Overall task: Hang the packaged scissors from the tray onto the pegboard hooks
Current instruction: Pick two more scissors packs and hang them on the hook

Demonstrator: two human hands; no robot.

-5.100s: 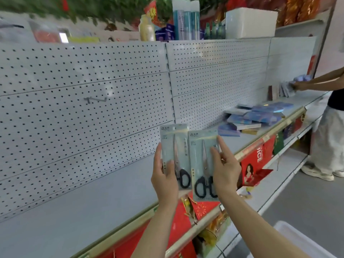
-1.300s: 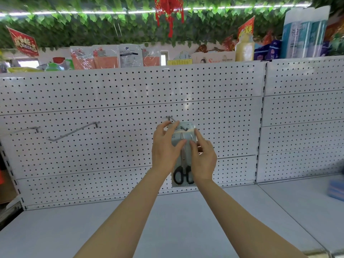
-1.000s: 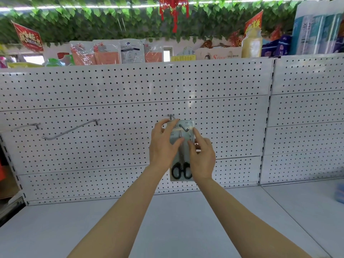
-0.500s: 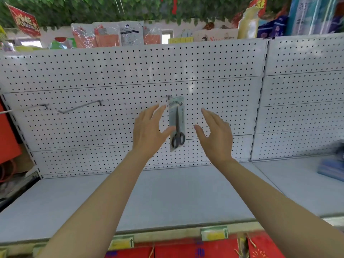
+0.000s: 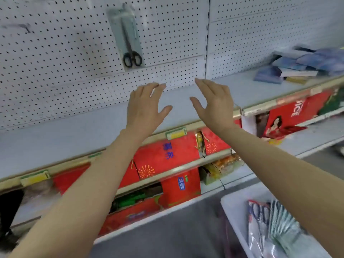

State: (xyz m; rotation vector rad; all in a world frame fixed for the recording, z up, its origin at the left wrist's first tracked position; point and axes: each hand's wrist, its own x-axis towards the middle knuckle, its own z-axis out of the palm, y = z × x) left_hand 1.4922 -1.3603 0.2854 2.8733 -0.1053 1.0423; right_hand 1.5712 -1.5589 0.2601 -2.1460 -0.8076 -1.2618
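Note:
A pack of black-handled scissors (image 5: 128, 38) hangs on the white pegboard (image 5: 65, 53) at the top centre. Below it, over the grey shelf, my left hand (image 5: 144, 107) and my right hand (image 5: 214, 105) are raised with fingers spread, holding nothing and well apart from the pack. At the bottom right stands a white tray (image 5: 232, 207) with several more packaged scissors (image 5: 279, 226) lying in it, partly behind my right forearm.
An empty hook (image 5: 22, 27) shows blurred at the upper left of the board. Blue packets (image 5: 297, 64) lie stacked on the grey shelf (image 5: 74, 127) at the right. Red boxes (image 5: 167, 155) fill the lower shelves, with grey floor below.
The scissors packs went onto the hook and both hands let go. My hands have since dropped below the pack, and the view has tilted down and right, bringing the tray into sight.

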